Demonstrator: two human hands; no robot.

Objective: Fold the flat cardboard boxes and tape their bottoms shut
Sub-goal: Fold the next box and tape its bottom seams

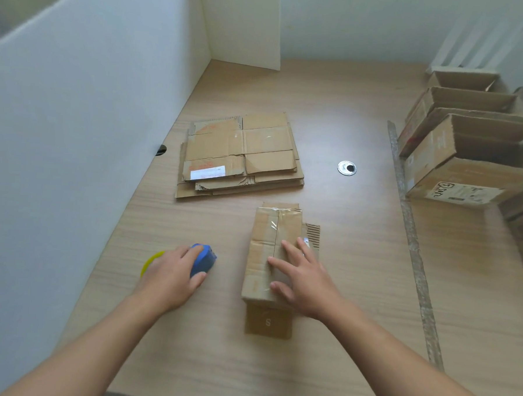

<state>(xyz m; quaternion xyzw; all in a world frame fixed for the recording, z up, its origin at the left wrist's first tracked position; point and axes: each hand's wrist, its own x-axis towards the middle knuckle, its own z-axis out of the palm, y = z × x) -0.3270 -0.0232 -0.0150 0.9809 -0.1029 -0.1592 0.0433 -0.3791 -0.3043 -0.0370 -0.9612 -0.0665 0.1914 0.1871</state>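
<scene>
Pressing with straight fingers, the right hand lies flat on the taped seam of the upturned box. The left hand grips the tape dispenser just left of the box. Sealing looks finished; next probably comes setting the box aside and taking a sheet from the flat stack beyond it.

right hand pressing taped box
</scene>
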